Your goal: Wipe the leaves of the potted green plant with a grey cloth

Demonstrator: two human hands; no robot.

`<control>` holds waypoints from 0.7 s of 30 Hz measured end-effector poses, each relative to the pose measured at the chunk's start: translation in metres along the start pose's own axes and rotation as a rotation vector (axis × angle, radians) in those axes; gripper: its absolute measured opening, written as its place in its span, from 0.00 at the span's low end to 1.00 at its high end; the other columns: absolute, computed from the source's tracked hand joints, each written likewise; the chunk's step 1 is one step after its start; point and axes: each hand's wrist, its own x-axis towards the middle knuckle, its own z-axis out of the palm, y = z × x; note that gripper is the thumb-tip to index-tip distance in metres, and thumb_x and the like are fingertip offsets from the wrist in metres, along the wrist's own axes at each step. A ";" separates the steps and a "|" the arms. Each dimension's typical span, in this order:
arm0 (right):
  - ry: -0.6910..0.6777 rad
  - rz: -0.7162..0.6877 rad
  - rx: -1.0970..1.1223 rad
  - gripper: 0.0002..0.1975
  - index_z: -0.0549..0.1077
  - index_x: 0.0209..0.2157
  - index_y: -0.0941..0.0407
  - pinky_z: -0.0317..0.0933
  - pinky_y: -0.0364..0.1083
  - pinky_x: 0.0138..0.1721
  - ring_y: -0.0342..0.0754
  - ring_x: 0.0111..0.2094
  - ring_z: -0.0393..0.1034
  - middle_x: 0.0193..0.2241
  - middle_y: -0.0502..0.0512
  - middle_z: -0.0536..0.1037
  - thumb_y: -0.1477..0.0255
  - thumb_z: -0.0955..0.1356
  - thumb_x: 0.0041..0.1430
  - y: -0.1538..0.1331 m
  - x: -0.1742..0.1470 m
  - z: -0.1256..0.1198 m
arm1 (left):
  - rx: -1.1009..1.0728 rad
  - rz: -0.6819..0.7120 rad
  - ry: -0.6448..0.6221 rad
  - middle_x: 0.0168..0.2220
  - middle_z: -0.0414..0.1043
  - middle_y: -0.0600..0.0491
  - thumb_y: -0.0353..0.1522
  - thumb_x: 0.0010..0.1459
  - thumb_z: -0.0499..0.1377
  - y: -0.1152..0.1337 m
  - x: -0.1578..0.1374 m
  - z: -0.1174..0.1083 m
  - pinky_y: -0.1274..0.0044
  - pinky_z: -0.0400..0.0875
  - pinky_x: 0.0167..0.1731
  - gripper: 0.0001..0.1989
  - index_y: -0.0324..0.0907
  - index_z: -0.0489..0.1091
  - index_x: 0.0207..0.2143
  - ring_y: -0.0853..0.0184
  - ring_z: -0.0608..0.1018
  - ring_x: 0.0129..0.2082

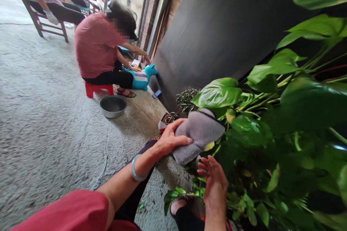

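Head-worn view, forward-down, close to hands

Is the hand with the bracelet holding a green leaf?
No, the left hand with the bracelet grips a grey cloth pressed against the plant, not a leaf.

Left hand [169, 139] clenched, right hand [214, 184] open-fingered.

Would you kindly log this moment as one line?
left hand: holds grey cloth | right hand: open, empty | beside: green leafy plant
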 end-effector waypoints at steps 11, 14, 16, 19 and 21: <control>-0.093 0.145 0.377 0.17 0.74 0.38 0.55 0.69 0.50 0.43 0.50 0.42 0.75 0.37 0.55 0.80 0.56 0.68 0.56 -0.077 0.087 0.055 | 0.215 0.183 -0.027 0.36 0.77 0.54 0.37 0.45 0.71 0.035 0.128 0.023 0.77 0.72 0.32 0.25 0.42 0.74 0.47 0.67 0.78 0.33; -0.070 0.165 0.395 0.18 0.73 0.35 0.54 0.68 0.48 0.38 0.47 0.34 0.73 0.30 0.50 0.77 0.55 0.62 0.64 -0.095 0.105 0.066 | 0.284 -0.063 -0.183 0.32 0.78 0.54 0.37 0.46 0.71 0.008 0.115 0.006 0.78 0.70 0.29 0.20 0.39 0.77 0.42 0.66 0.79 0.30; -0.077 0.183 0.353 0.19 0.73 0.36 0.54 0.67 0.48 0.36 0.47 0.34 0.72 0.31 0.50 0.77 0.54 0.61 0.65 -0.096 0.108 0.065 | 0.259 -0.163 -0.251 0.31 0.77 0.55 0.37 0.46 0.70 0.008 0.098 -0.008 0.79 0.69 0.27 0.20 0.38 0.77 0.41 0.66 0.79 0.28; -0.056 0.224 0.275 0.19 0.72 0.42 0.54 0.68 0.50 0.42 0.49 0.43 0.74 0.41 0.55 0.78 0.54 0.62 0.65 -0.087 0.108 0.054 | 0.128 -0.119 -0.233 0.31 0.77 0.57 0.38 0.44 0.71 0.042 0.088 -0.019 0.80 0.69 0.27 0.19 0.40 0.76 0.40 0.69 0.78 0.27; -0.016 0.248 0.251 0.18 0.71 0.42 0.54 0.68 0.52 0.46 0.49 0.47 0.74 0.45 0.57 0.77 0.54 0.62 0.65 -0.081 0.109 0.047 | 0.033 0.069 -0.193 0.34 0.77 0.57 0.39 0.44 0.71 0.072 0.098 -0.016 0.79 0.71 0.31 0.21 0.43 0.75 0.42 0.69 0.78 0.30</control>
